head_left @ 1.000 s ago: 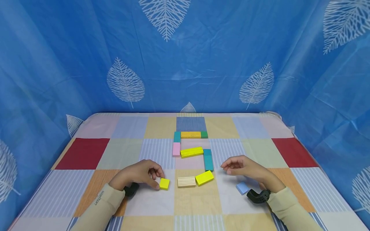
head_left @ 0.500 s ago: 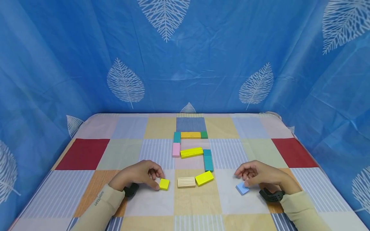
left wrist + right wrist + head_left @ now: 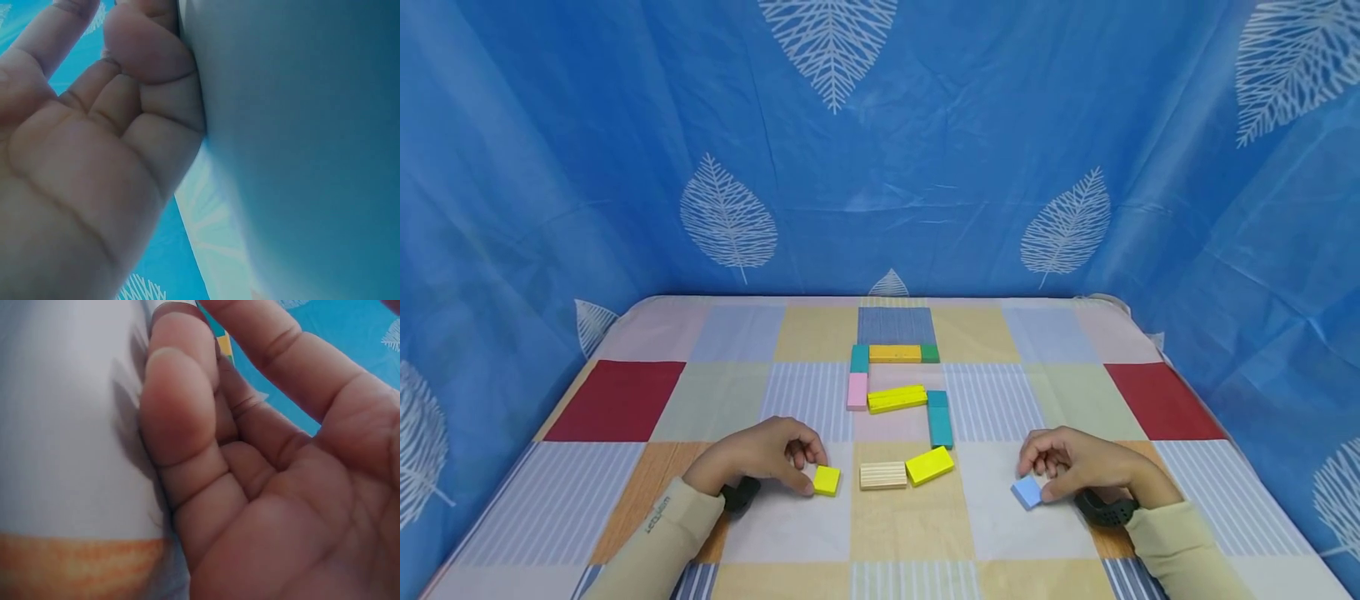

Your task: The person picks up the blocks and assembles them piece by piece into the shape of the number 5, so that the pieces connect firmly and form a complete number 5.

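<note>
At the left of the head view, my left hand holds a small square yellow block, thumb at its left edge and index fingertip at its far edge. My right hand is on the opposite side, with thumb and index finger at the edges of a small light blue block. Both blocks are low at the cloth. In the wrist views, the left palm and right palm show curled lower fingers; neither block can be made out there.
Between the hands lie a ridged wooden block and a tilted yellow block. Farther back are teal, ridged yellow, pink, orange and green blocks. A patchwork cloth covers the table; blue curtains enclose it.
My right hand has moved right and toward me, down to the light blue block, which has shifted slightly left. My left hand and the small yellow block stay in place.
</note>
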`<state>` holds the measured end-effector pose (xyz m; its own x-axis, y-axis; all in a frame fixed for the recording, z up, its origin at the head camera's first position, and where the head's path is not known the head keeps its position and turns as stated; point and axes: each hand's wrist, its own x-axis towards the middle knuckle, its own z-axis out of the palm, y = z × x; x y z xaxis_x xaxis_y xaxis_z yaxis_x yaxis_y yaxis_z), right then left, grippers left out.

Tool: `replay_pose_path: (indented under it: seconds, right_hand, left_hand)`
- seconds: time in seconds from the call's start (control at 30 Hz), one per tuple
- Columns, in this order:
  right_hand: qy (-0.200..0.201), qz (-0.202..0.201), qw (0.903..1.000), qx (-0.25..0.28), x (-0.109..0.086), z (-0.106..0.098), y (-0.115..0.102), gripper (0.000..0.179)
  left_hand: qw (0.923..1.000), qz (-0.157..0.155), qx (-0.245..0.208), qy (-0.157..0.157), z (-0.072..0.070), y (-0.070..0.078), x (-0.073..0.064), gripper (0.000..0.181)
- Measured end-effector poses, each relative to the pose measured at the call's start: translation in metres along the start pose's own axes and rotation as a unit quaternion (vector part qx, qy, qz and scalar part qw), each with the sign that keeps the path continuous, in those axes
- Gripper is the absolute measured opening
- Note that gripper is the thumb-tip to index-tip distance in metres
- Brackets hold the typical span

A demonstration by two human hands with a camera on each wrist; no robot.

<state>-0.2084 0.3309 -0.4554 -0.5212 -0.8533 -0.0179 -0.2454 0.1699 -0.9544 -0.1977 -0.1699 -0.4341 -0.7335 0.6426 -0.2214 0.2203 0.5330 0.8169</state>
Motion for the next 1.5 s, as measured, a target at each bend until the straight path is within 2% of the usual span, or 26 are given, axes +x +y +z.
replay_pose_path:
  seconds: [0.33,0.6,0.83,1.03,1.2,1.5]
  right_hand:
    - [0.010,-0.016,0.9998,-0.003,0.001,0.000,0.000,0.020]
    - [0.027,-0.002,0.9996,0.010,0.001,0.000,0.003,0.019]
    - [0.038,-0.014,0.9992,0.005,0.003,0.002,0.004,0.020]
    - [0.051,-0.004,0.9987,0.006,0.002,0.004,0.005,0.020]
    - [0.053,0.006,0.9985,0.015,-0.001,0.006,0.003,0.025]
    - [0.060,0.011,0.9981,-0.002,-0.001,0.007,0.000,0.028]
  left_hand:
    - [0.9997,0.014,0.020,0.002,0.004,0.001,0.001,0.024]
    - [0.9982,0.026,0.051,0.018,0.005,0.002,0.002,0.024]
    - [0.9971,0.030,0.062,0.033,0.008,0.010,-0.001,0.023]
    - [0.9955,0.039,0.078,0.037,0.011,0.016,0.000,0.023]
    - [0.9955,0.039,0.078,0.037,0.015,0.017,0.001,0.023]
    - [0.9956,0.038,0.078,0.035,0.019,0.015,0.005,0.024]
